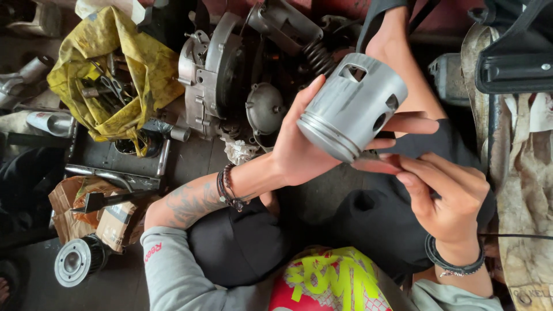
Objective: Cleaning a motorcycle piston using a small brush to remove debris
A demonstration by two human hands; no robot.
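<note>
My left hand (299, 152) holds a grey metal piston (351, 106) up in front of me, crown end toward the camera, fingers wrapped behind and under it. The piston's skirt has holes and a square cutout in its side. My right hand (443, 193) is just below and right of it, fingertips pinched together near the piston's lower edge; whether they hold something small I cannot tell. Both wrists wear dark bracelets. My knees in black trousers lie beneath.
An engine casing (222, 75) with a coil spring (315, 56) lies on the floor ahead. A yellow cloth with tools (112, 75) sits at left. Torn cardboard (86, 210) and a round metal hub (75, 262) lie at lower left. A dirty rag (527, 190) is at right.
</note>
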